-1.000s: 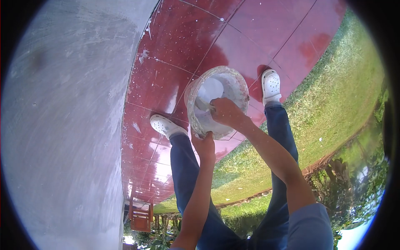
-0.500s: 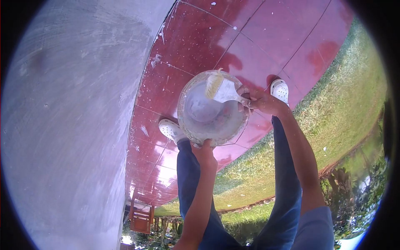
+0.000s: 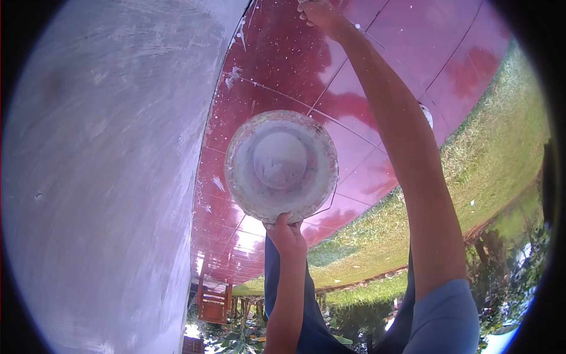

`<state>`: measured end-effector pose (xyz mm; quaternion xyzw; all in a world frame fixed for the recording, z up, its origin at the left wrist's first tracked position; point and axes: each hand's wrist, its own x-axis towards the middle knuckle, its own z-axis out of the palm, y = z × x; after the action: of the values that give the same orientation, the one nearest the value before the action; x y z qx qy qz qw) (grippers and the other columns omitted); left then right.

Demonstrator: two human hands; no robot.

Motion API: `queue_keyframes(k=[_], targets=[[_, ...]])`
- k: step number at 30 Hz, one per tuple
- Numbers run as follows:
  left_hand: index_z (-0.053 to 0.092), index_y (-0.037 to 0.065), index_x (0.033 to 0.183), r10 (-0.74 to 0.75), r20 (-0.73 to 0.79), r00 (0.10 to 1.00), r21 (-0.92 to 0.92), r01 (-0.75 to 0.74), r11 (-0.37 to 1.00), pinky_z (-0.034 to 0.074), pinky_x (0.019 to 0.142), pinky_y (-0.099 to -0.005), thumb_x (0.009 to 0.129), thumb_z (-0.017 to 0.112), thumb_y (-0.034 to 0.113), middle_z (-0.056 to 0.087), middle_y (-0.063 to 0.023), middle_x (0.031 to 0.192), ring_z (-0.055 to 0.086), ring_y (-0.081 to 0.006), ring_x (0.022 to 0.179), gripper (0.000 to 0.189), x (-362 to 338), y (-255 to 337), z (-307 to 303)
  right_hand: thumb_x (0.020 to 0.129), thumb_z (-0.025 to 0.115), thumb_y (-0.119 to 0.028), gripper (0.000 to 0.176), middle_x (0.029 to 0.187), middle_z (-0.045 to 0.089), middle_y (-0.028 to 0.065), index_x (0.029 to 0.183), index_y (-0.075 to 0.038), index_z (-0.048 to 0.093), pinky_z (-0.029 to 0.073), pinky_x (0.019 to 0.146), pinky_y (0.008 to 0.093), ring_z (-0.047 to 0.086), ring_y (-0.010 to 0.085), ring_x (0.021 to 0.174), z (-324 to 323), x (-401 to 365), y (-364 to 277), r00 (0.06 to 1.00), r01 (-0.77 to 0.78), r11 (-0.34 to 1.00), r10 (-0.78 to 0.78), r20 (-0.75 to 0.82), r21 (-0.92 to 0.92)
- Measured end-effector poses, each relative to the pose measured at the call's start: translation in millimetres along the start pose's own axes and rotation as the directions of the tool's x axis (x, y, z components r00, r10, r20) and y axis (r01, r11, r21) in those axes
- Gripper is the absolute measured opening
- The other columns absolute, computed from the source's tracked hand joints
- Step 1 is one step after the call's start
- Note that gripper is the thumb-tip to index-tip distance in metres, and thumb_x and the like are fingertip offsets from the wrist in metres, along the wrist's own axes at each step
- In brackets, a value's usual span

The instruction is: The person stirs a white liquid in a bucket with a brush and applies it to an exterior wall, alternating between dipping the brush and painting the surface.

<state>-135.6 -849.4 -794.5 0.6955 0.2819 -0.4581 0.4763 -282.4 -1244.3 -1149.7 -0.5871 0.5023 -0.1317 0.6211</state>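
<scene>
My left hand (image 3: 286,235) grips the near rim of a paint-stained bucket (image 3: 243,177), with the thumb over the edge. Seen from above, the bucket has a crusted rim, and pale liquid (image 3: 280,154) lies at its bottom. A thin wire handle (image 3: 330,203) hangs at its right side. My right arm stretches far forward, and my right hand (image 3: 321,13) is at the top edge of the view with its fingers curled. The paintbrush it held a moment ago is out of view beyond that edge.
A grey wall (image 3: 106,177) with whitish streaks fills the left side. Paint-spattered red tiles (image 3: 283,71) run along its foot. Grass (image 3: 471,183) borders the tiles on the right. A wooden chair (image 3: 213,304) stands lower left. Part of a white shoe (image 3: 427,116) shows behind my right arm.
My right hand has left the bucket's mouth and swung forward to the top edge, taking the paintbrush out of view. The bucket, in my left hand, has shifted slightly left and down.
</scene>
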Motion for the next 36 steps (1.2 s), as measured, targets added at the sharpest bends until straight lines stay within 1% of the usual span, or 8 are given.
queue_keyframes(k=[4,6,13,19,23,28,34,36], targets=[[0.032,0.013,0.142,-0.012,-0.066,0.998,0.0,0.012,1.0,0.054,0.094,-0.0469,0.076,0.056,-0.008,0.046,-0.0121,0.134,0.054,-0.0296,0.119,0.073,4,7,-9,0.096,0.047,-0.019,0.033,0.098,0.068,0.0223,0.119,0.0,0.062,0.054,0.079,0.0467,0.068,0.036,0.091,70,37,-70,0.549,0.196,0.95,-0.312,-0.776,-0.243],[0.031,0.015,0.143,-0.028,-0.06,0.998,-0.019,0.027,0.999,0.054,0.095,-0.0468,0.076,0.056,-0.007,0.045,-0.0117,0.135,0.054,-0.0293,0.119,0.075,5,6,-12,0.096,0.05,-0.019,0.043,0.109,0.065,0.0179,0.136,-0.006,0.045,0.052,0.082,0.0408,0.066,0.0312,0.096,98,-38,-160,0.966,-0.115,0.982,0.076,-0.246,-0.15],[0.032,0.015,0.143,-0.054,-0.122,0.991,0.003,0.055,0.998,0.054,0.093,-0.0452,0.077,0.057,-0.006,0.046,-0.0109,0.134,0.056,-0.0288,0.117,0.074,3,10,-7,0.089,0.056,-0.008,0.045,0.115,0.066,0.0175,0.133,-0.015,0.056,0.051,0.093,0.0461,0.064,0.0363,0.107,151,-81,-107,0.948,0.042,0.949,0.062,0.313,-0.314],[0.03,0.016,0.145,-0.088,-0.108,0.99,0.038,0.092,0.995,0.05,0.099,-0.0514,0.075,0.054,-0.008,0.045,-0.0104,0.136,0.051,-0.0303,0.123,0.078,4,7,-7,0.093,0.046,-0.015,0.036,0.114,0.064,0.0247,0.124,-0.002,0.058,0.048,0.094,0.0513,0.059,0.0438,0.111,-7,2,-119,0.971,0.102,0.902,-0.182,-0.154,-0.419],[0.036,0.011,0.139,-0.084,-0.11,0.99,0.029,0.088,0.996,0.055,0.091,-0.0422,0.078,0.056,-0.006,0.048,-0.0118,0.131,0.056,-0.0279,0.116,0.066,-2,4,1,0.092,0.046,-0.013,0.037,0.112,0.065,0.0247,0.126,-0.004,0.058,0.049,0.093,0.0519,0.06,0.0432,0.11,-52,50,-87,0.685,-0.018,0.928,-0.259,-0.681,-0.371],[0.033,0.017,0.144,-0.098,-0.072,0.993,0.018,0.1,0.995,0.049,0.1,-0.0507,0.075,0.055,-0.008,0.046,-0.0087,0.136,0.051,-0.029,0.123,0.077,-2,4,2,0.094,0.057,-0.018,0.048,0.097,0.067,0.0232,0.137,-0.001,0.049,0.051,0.069,0.0361,0.066,0.0244,0.084,93,-6,-116,0.965,-0.048,0.997,0.029,-0.259,-0.066],[0.033,0.016,0.144,-0.085,-0.033,0.996,0.018,0.086,0.996,0.05,0.099,-0.0495,0.075,0.054,-0.009,0.047,-0.0088,0.135,0.053,-0.0289,0.122,0.076,-2,-1,0,0.091,0.059,-0.012,0.039,0.116,0.066,0.0195,0.131,-0.011,0.06,0.048,0.092,0.0444,0.064,0.0367,0.105,176,-92,-116,0.859,0.107,0.989,-0.038,0.511,-0.107],[0.037,0.011,0.139,-0.085,-0.071,0.994,0.035,0.088,0.996,0.054,0.092,-0.0414,0.079,0.055,-0.004,0.049,-0.0104,0.129,0.056,-0.0258,0.116,0.065,2,-6,-1,0.09,0.061,-0.012,0.038,0.116,0.066,0.0189,0.128,-0.01,0.062,0.047,0.094,0.0442,0.062,0.0345,0.109,146,-67,-136,0.918,0.073,0.987,-0.009,0.398,-0.146]])
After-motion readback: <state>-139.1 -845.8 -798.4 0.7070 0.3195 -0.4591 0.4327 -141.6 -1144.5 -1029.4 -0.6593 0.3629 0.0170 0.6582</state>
